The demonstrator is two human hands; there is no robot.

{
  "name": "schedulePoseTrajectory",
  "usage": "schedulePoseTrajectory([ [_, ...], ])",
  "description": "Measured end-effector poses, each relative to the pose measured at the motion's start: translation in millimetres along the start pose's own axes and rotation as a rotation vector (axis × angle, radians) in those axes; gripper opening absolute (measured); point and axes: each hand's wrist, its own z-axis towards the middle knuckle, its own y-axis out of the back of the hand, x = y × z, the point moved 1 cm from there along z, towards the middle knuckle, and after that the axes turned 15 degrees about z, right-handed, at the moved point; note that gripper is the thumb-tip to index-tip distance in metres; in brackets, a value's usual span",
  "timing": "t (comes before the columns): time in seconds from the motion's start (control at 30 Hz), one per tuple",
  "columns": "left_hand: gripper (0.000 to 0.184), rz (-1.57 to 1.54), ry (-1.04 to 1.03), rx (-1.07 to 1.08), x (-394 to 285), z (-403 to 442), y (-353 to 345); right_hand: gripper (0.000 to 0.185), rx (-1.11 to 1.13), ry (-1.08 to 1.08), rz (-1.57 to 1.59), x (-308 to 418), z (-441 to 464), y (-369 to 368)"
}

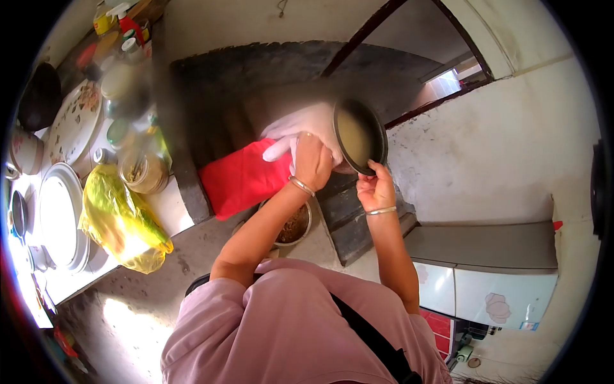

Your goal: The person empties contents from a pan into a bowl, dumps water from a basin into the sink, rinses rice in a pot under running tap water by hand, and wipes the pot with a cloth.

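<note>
My left hand (312,160) is closed on the edge of a pale pinkish cloth or bag (297,121), with its fingers partly hidden in the folds. In my right hand (376,187) is the rim of a dark round pot (382,137), thumb on the near edge. The pot is tipped toward the pale cloth, and a pale, blurred patch shows inside it. Whether anything passes from pot to cloth cannot be made out. A bright red cloth or bag (246,176) hangs below my left hand, touching the pale one.
To the left, a tiled counter holds a yellow plastic bag (121,221), a glass jar (144,174), a white plate (61,214) and several bottles. A bowl of brown contents (295,227) stands beneath my left forearm. Dark steps (352,221) and a fridge (492,288) lie to the right.
</note>
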Motion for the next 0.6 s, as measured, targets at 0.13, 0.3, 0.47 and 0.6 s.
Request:
schedulePoseTrajectory([
  [0.13,0.012,0.008,0.047,0.051,19.8,19.1,1.3,0.011,0.046,0.008,-0.044,4.8,-9.8,-1.1],
  [0.3,0.038,-0.828,0.811,0.377,72.3,26.8,-25.0,0.011,0.096,-0.006,-0.102,5.2,-27.7,-14.7],
  [0.47,0.044,-1.536,1.022,0.217,53.2,17.2,-13.5,0.011,0.111,-0.001,-0.103,-1.3,-20.7,-14.0],
  [0.6,0.042,-1.667,1.018,0.165,37.4,12.7,0.6,0.012,0.083,0.002,-0.103,-7.8,-12.1,-16.0],
])
